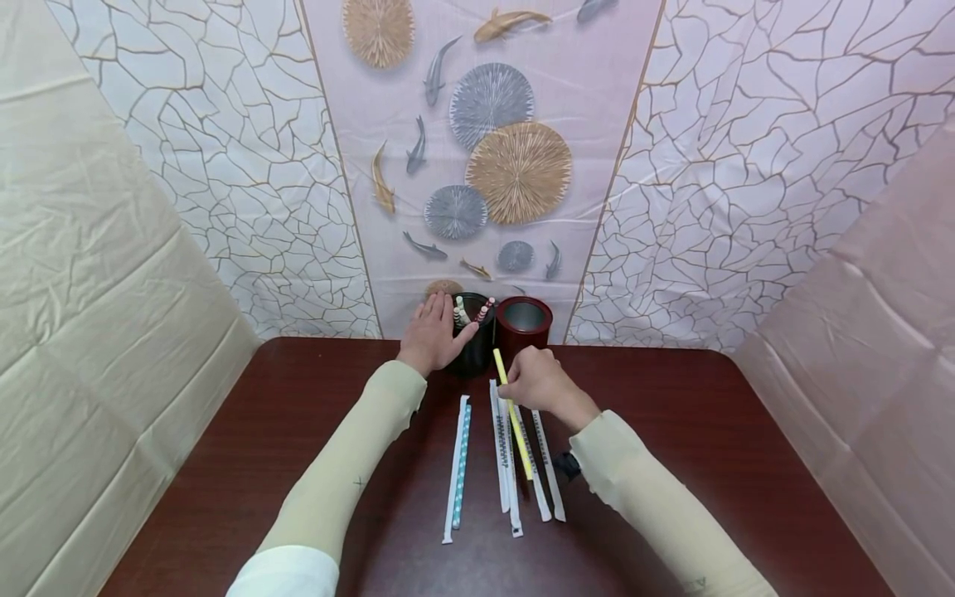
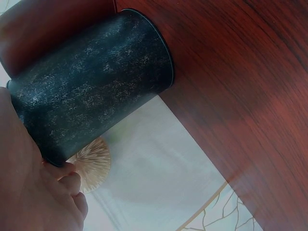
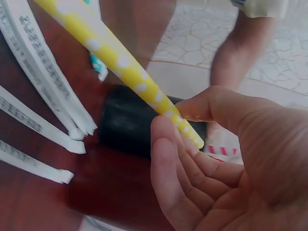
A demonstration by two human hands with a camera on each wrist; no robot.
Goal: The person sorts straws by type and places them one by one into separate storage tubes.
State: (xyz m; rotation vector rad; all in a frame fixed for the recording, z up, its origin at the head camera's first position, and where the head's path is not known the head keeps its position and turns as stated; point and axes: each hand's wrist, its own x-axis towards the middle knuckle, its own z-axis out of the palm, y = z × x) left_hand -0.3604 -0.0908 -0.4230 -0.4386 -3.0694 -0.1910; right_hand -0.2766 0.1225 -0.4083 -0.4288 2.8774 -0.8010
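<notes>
My right hand [image 1: 543, 381] pinches a yellow straw with white dots [image 3: 126, 62] between thumb and fingers near its far end. The straw slants over several white paper-wrapped straws [image 1: 501, 452] on the table. At the back, my left hand [image 1: 434, 333] rests against the left side of a black cup [image 1: 472, 358], its thumb by the rim and its fingers extended. Several patterned straws [image 1: 486, 308], some with red stripes, stand inside that cup. Touching it on the right is a dark red cup [image 1: 550, 318]; no straws show in its opening.
Left of the wrapped group lie a teal straw with white dots [image 1: 462, 473] and one white wrapped straw [image 1: 452, 489]. The brown wooden table [image 1: 298, 464] meets a patterned cloth backdrop [image 1: 477, 249] behind the cups. Beige cloth walls [image 1: 112, 348] stand at both sides.
</notes>
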